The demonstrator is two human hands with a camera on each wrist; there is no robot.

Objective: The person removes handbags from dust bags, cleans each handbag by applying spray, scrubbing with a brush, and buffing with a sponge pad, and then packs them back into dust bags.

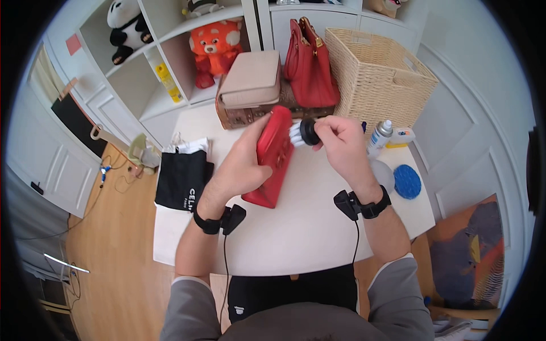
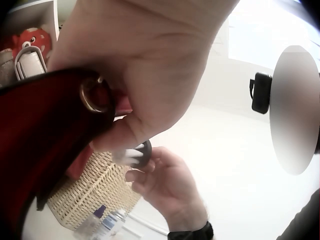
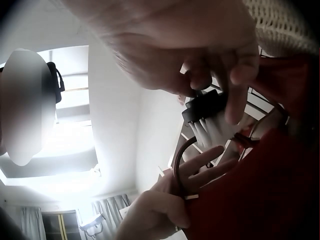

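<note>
Reaching across the worktop (image 1: 301, 244), left hand (image 1: 239, 165) clamped on a tilted red bag (image 1: 277, 150), right hand (image 1: 344, 145) pinching a brush (image 1: 309, 132), black cloth (image 1: 177, 177) lettered "CELI" near the left edge

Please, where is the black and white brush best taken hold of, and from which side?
Probably by the black back of the brush, coming from the person's right. The white bristles point left, toward the red bag, so a pinch from behind should leave them free. The right hand pinches the black part from that side.
</note>
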